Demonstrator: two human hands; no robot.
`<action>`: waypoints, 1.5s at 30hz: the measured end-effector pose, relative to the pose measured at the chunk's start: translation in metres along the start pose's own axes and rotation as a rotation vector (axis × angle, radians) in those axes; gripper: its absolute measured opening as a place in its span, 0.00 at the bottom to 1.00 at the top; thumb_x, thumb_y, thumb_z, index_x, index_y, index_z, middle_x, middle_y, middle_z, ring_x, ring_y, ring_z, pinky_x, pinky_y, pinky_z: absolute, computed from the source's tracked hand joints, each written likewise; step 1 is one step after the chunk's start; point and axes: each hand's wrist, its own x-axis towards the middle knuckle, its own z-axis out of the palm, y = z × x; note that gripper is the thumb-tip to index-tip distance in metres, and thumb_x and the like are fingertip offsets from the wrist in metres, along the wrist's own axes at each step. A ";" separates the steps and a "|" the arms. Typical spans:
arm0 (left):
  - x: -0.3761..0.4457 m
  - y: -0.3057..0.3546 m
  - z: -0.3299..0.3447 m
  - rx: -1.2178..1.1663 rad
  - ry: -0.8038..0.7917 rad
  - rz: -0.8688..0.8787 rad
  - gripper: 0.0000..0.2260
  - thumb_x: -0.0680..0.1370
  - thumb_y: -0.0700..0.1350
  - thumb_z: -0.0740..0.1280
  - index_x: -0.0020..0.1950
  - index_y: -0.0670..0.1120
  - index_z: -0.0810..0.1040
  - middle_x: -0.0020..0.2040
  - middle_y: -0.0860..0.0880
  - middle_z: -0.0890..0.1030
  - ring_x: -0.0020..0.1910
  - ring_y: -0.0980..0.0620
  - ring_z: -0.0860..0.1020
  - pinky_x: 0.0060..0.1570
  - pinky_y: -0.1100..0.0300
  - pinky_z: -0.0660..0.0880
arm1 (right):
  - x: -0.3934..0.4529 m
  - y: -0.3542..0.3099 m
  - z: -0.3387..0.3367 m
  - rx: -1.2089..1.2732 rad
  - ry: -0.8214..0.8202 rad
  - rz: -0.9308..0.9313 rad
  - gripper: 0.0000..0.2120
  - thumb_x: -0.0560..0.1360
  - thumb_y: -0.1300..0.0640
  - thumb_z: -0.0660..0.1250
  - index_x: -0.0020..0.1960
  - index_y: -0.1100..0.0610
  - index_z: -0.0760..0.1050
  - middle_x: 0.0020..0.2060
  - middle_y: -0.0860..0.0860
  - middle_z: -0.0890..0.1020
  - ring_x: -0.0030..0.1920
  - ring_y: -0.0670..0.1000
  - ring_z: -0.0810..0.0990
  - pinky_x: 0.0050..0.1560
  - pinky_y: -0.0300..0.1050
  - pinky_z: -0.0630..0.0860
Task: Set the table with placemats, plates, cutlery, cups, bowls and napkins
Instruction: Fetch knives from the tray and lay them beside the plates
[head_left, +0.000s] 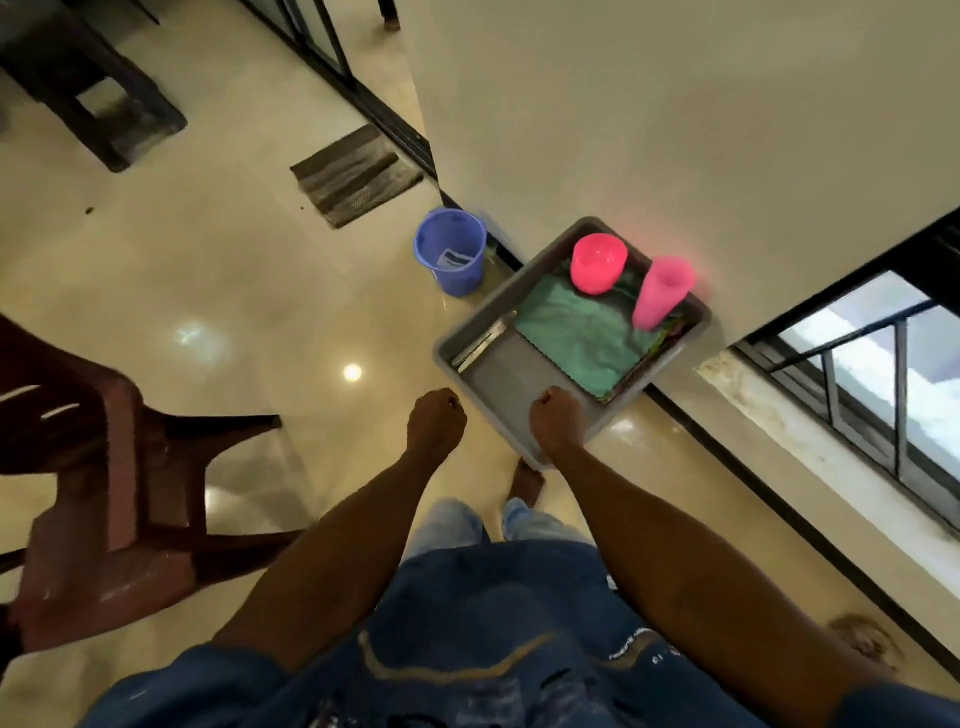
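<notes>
Grey tray (470, 340) holds a pink bowl (598, 262), pink cup (662, 293) and green cloth (576, 332); right hand (556, 421) grips its near edge, left hand (435, 423) is fisted, empty

A glossy beige tiled floor (218, 291) carries a grey tray (524, 384) against the foot of the wall. Left of the tray stands a blue bucket (451, 252); beyond the bucket lies a dark doormat (356, 176). Well left of the tray, a brown plastic chair (119, 493) stands.
</notes>
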 end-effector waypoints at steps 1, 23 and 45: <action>0.014 0.006 -0.004 -0.012 -0.004 -0.003 0.09 0.78 0.39 0.62 0.53 0.40 0.81 0.53 0.41 0.82 0.53 0.40 0.78 0.49 0.53 0.74 | 0.011 -0.003 0.002 0.028 0.000 0.034 0.10 0.74 0.64 0.59 0.34 0.57 0.68 0.32 0.49 0.73 0.38 0.53 0.73 0.32 0.41 0.63; 0.279 0.010 -0.026 0.074 -0.405 0.144 0.14 0.76 0.33 0.60 0.59 0.39 0.81 0.59 0.41 0.81 0.58 0.43 0.77 0.54 0.59 0.71 | 0.177 -0.064 0.144 0.482 -0.163 0.619 0.15 0.81 0.64 0.57 0.64 0.67 0.74 0.57 0.61 0.79 0.57 0.57 0.79 0.53 0.42 0.74; 0.335 -0.020 -0.001 0.088 -0.493 0.081 0.14 0.78 0.36 0.60 0.58 0.42 0.81 0.58 0.44 0.82 0.55 0.47 0.79 0.50 0.62 0.71 | 0.268 -0.103 0.185 0.825 0.022 0.850 0.17 0.82 0.59 0.58 0.66 0.68 0.72 0.63 0.62 0.78 0.58 0.59 0.79 0.53 0.44 0.72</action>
